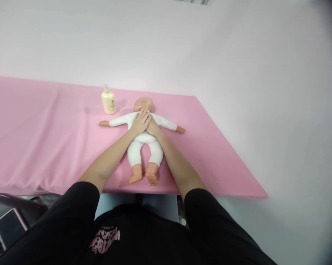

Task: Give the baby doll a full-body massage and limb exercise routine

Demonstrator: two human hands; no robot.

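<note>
Here, the smooth-limbed doll (146, 137) in white cloth is lying on the creased pink sheet (210, 162), head away, feet toward me. My left hand (139, 122) and right hand (153, 126) are pressing its chest, fairly flat, gripping nothing, overlapping fingers hiding its neckline; left sleeve is cropping the phone (11, 228).

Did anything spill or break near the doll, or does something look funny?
I see no spill and nothing broken. The bottle stands upright, and the doll lies with its arms spread. Only the pink cloth looks a bit untidy, because it's wrinkled on the left side.
</note>
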